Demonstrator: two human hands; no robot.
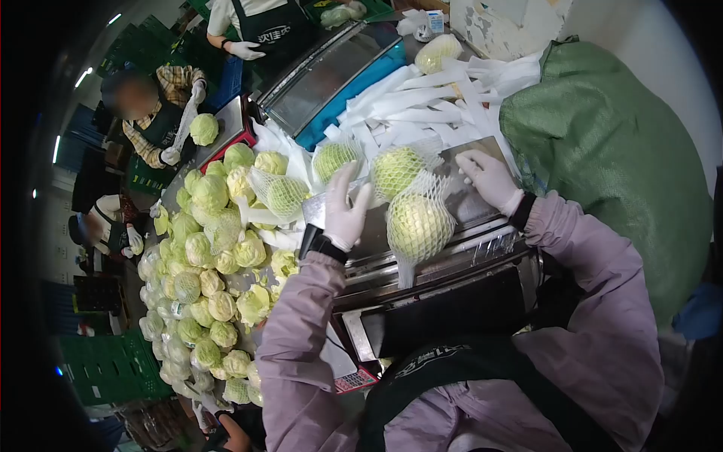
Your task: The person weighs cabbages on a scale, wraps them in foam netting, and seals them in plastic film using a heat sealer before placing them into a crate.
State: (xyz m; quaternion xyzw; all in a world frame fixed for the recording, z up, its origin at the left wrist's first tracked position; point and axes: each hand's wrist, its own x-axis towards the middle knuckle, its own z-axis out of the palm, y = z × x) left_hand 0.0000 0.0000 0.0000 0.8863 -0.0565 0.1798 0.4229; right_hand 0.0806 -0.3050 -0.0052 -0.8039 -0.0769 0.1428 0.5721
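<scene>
My left hand, in a white glove, is held upright with thumb and fingers apart and nothing visible in it. To its right, a cabbage in white foam netting rests at the near side of a metal machine top, its net tail hanging toward me. Just behind sits a second netted cabbage. My right hand, gloved too, hovers over the metal surface to the right of both cabbages, its fingers loosely bent and apart. Another netted cabbage lies beyond my left hand.
A large pile of cabbages fills the left. White foam net sleeves spread behind the machine. A green sack bulges at the right. One co-worker handles netting beside a cabbage; another in an apron stands at the back.
</scene>
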